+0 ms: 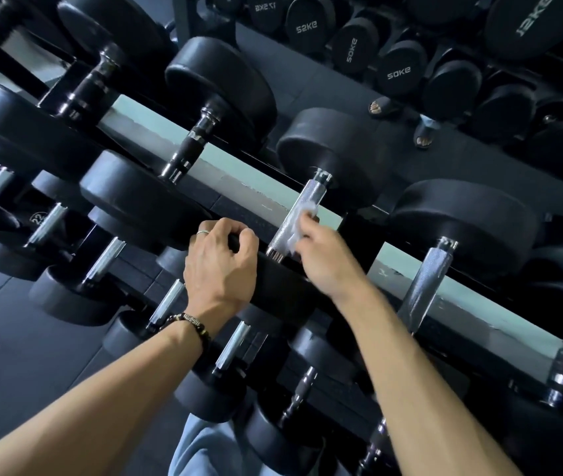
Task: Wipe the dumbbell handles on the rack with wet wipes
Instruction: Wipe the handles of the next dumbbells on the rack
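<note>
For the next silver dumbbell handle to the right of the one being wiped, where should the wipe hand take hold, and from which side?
Grip the knurled silver handle at mid-length, wrapping from above and the near side. It lies bare between its black heads and tilts toward the person, so the middle is open. The right hand already holds the wet wipe next to it.

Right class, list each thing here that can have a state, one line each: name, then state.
Left hand: fingers curled over the near head of the dumbbell.
Right hand: pinching the wet wipe.
Wet wipe: crumpled, pressed against the handle.
Handle: on the rack, being wiped.
Neighbouring handle: racked, untouched.
</note>
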### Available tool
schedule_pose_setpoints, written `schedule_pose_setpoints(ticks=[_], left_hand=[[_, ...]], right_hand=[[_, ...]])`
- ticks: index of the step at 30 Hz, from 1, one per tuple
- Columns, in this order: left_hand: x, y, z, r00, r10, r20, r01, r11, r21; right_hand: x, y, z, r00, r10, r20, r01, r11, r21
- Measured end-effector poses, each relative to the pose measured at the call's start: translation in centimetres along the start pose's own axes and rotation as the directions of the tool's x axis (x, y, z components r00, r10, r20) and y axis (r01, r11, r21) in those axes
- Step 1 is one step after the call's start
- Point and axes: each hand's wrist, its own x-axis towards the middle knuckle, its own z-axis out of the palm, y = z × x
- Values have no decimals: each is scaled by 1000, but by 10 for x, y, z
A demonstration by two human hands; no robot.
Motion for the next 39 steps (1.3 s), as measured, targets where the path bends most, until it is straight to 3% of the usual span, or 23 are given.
schedule_pose_setpoints(ticks=[3,9,13,15,18,21,23,26,29,32,39], left_hand=[[0,1,1,1000,0,7,0,1000,0],[0,0,1,1000,0,-11,0,1000,-8],[1,0,1,1000,6,1,-6,1000,-9],[1,0,1,1000,8,-4,-8,1000,-12],[1,0,1,1000,8,-11,-8,1000,-11],[0,0,1,1000,11,-7,-11,1000,-9],[0,1,0,1000,12,2,-12,1000,-9],[0,1,0,1000,11,3,-11,1000,-4],[0,2,-1,1000,10,5,-10,1000,-3],[-1,2,-1,1000,15,7,-15,1000,-6],[0,1,-1,1000,-3,17,3,1000,-8]], right_hand=[[8,-5,-10,1000,-3,-8,4,999,43],[-20,2,5,989,-4,145,8,1000,-29],[-5,-13,-8,997,-14,72,6,994,113],[-7,-6,-4,993,-27,115,12,992,127],[-22,14,8,974,-5,225,2,1000,11],[-18,19,5,967,29,252,-51,995,81],[-15,14,3,980,22,198,-45,993,113],[-24,9,10,977,75,199,-81,996,24],[-29,5,8,996,-33,82,41,994,-103],[-10,11,3,978,-64,-199,62,998,-14],[15,13,10,948,47,-315,-25,997,73]])
